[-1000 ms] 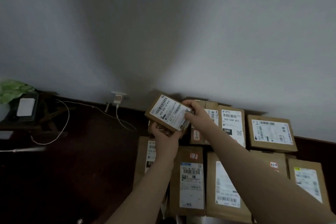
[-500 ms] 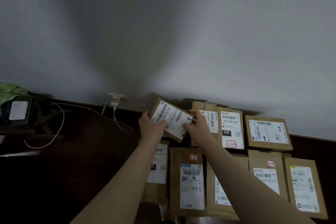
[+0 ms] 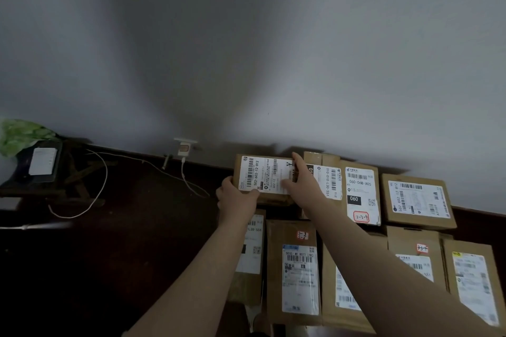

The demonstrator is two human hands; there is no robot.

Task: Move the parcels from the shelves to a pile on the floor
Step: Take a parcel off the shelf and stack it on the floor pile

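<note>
A small brown cardboard parcel (image 3: 264,176) with a white barcode label lies flat at the back left of a pile of parcels on the dark floor, close to the wall. My left hand (image 3: 236,198) grips its near left corner, thumb on the label. My right hand (image 3: 304,180) holds its right end, fingers along the edge. Other parcels lie beside it: a labelled one marked 060 (image 3: 361,194) to the right, and a long one (image 3: 297,273) in front. Whether the held parcel rests on the floor or on another parcel is hidden.
The grey wall (image 3: 273,63) rises just behind the pile. A white charger (image 3: 184,148) sits in a wall socket with a cable (image 3: 95,194) trailing left to a dark low table (image 3: 41,169) holding a white device. More parcels (image 3: 419,200) fill the right side.
The parcel was held tilted in the air; it has been turned level and lowered onto the back left of the pile. My left hand shifted from beneath it to its near left corner.
</note>
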